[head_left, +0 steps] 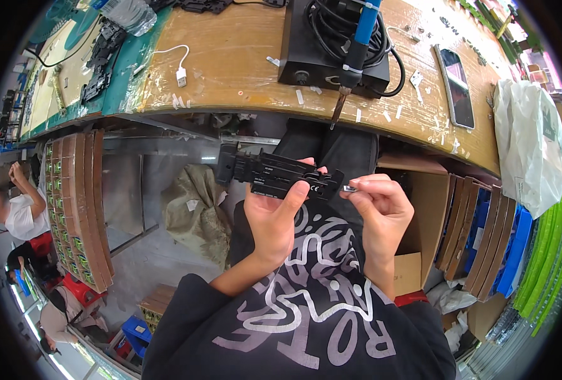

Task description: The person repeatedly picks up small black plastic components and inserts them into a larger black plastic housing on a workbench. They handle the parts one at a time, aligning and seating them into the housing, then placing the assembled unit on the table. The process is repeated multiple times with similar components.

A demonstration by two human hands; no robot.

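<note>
The black plastic device (281, 177) is lying across the left hand (271, 218), whose thumb is pressing its face while fingers are curling behind. Just beside its right end, the right hand (382, 206) is pinching a small metallic piece (349, 189); contact is hard to tell. This step is looking like close handling of that piece, probably calling for a firm left grip and a fine right pinch next. Beyond both hands, a blue-handled tool (365, 28) is jutting over the workbench (230, 69) edge.
</note>
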